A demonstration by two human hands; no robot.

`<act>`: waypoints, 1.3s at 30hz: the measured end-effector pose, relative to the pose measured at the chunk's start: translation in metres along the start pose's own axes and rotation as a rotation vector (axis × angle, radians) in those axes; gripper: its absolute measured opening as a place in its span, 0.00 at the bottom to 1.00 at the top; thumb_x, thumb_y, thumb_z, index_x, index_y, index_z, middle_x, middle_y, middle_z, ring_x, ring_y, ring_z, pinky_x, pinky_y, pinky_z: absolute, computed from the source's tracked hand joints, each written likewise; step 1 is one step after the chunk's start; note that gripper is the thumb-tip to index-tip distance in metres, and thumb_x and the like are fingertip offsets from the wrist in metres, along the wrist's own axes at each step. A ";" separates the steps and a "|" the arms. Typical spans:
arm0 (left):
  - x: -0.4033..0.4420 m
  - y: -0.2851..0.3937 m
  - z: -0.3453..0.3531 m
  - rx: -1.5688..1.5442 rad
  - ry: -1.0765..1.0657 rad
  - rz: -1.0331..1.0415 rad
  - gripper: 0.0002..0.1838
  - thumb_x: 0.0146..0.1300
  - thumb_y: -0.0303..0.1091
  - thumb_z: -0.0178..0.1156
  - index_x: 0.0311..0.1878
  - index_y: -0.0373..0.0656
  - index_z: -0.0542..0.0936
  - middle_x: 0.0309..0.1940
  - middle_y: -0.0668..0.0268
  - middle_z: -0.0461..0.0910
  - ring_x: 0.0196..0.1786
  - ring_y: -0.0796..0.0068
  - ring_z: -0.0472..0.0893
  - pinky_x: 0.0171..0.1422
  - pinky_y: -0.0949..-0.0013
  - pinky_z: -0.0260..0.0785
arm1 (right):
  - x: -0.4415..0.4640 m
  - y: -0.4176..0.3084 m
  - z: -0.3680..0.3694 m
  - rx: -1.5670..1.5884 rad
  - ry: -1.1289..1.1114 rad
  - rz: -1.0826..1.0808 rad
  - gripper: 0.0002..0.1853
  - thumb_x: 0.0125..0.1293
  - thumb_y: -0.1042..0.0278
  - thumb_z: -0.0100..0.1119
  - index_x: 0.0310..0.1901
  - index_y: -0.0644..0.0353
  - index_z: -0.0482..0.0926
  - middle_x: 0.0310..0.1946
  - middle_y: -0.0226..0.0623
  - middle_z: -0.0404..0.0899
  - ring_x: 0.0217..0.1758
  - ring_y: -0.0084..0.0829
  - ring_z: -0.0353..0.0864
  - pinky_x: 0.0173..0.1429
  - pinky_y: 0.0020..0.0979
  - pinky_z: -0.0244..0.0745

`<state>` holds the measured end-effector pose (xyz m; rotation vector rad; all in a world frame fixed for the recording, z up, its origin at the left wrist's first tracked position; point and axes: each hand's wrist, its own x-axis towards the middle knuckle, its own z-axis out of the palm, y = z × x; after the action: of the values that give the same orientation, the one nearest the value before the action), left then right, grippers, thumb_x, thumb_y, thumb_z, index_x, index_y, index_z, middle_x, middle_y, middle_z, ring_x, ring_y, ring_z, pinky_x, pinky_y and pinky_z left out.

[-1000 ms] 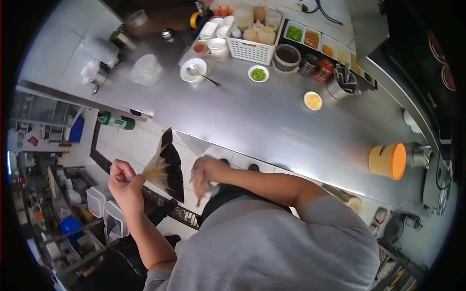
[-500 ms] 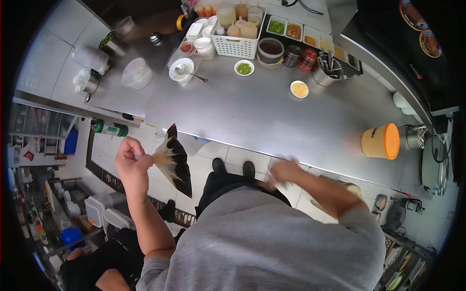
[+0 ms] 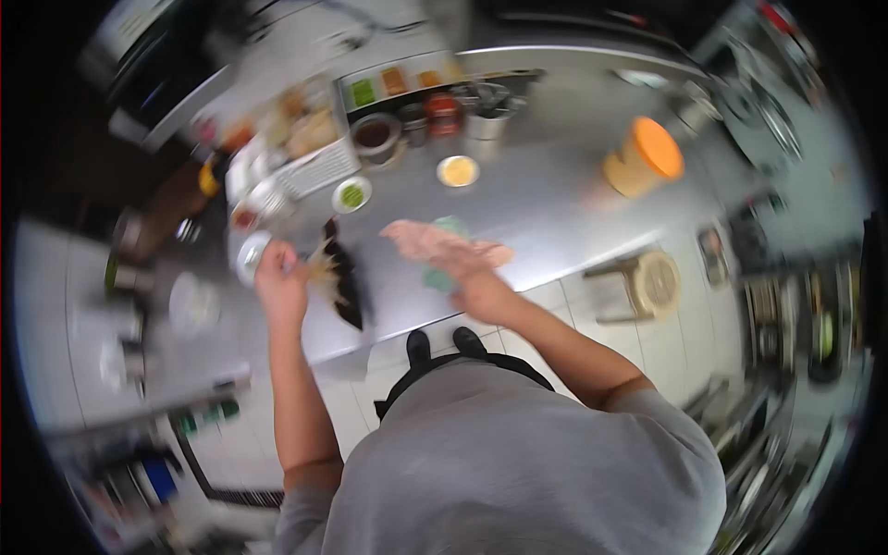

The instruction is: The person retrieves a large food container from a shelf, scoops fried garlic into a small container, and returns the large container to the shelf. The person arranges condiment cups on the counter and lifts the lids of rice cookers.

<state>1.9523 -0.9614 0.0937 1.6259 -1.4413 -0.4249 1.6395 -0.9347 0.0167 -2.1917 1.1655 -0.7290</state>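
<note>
My left hand [image 3: 282,277] is closed on the narrow end of a fan-shaped brush [image 3: 341,277], its pale bristles ending in a wide black edge. The brush hangs over the front part of the steel counter, near a white bowl [image 3: 252,257]. My right hand [image 3: 483,294] reaches over the counter's front edge with a pink cloth [image 3: 435,246], fingers blurred and partly hidden by it. A green cloth [image 3: 453,225] shows around and beneath the pink one.
Along the back of the steel counter [image 3: 536,203] stand a white basket [image 3: 319,169], a dark sauce tub [image 3: 375,137] and a utensil pot [image 3: 486,125]. Small dishes of green [image 3: 351,194] and yellow food [image 3: 458,171] sit nearer. An orange-lidded tub [image 3: 638,159] is right; a stool [image 3: 655,285] stands below.
The view has turned and moved closer over the counter. My left hand has brought the brush over it. My right hand has moved from beside my body to the counter, where pink and green cloths now show.
</note>
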 end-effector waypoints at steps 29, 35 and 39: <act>-0.202 0.304 0.322 -0.536 -1.815 0.103 0.18 0.64 0.26 0.57 0.58 0.38 0.72 0.52 0.61 0.77 0.56 0.73 0.75 0.63 0.69 0.64 | -0.430 0.067 -0.163 -0.053 1.110 1.174 0.11 0.60 0.61 0.62 0.36 0.61 0.84 0.47 0.43 0.80 0.51 0.41 0.78 0.56 0.35 0.71; -0.195 0.295 0.413 -0.348 -1.039 0.668 0.17 0.59 0.29 0.60 0.51 0.40 0.75 0.53 0.55 0.74 0.59 0.57 0.72 0.66 0.60 0.61 | -0.477 0.136 -0.187 0.035 1.104 1.191 0.11 0.61 0.64 0.61 0.40 0.61 0.83 0.39 0.43 0.82 0.45 0.35 0.80 0.51 0.31 0.73; -0.115 0.169 0.404 0.103 -0.340 0.577 0.17 0.61 0.37 0.59 0.51 0.40 0.75 0.56 0.51 0.71 0.61 0.50 0.68 0.67 0.54 0.55 | -0.558 0.223 -0.147 0.332 1.066 1.279 0.11 0.60 0.71 0.61 0.41 0.68 0.81 0.34 0.37 0.83 0.37 0.27 0.79 0.45 0.27 0.72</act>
<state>1.5167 -0.9990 -0.0259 1.1679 -2.1292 -0.3000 1.1489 -0.5947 -0.1459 -0.3420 2.2771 -1.2851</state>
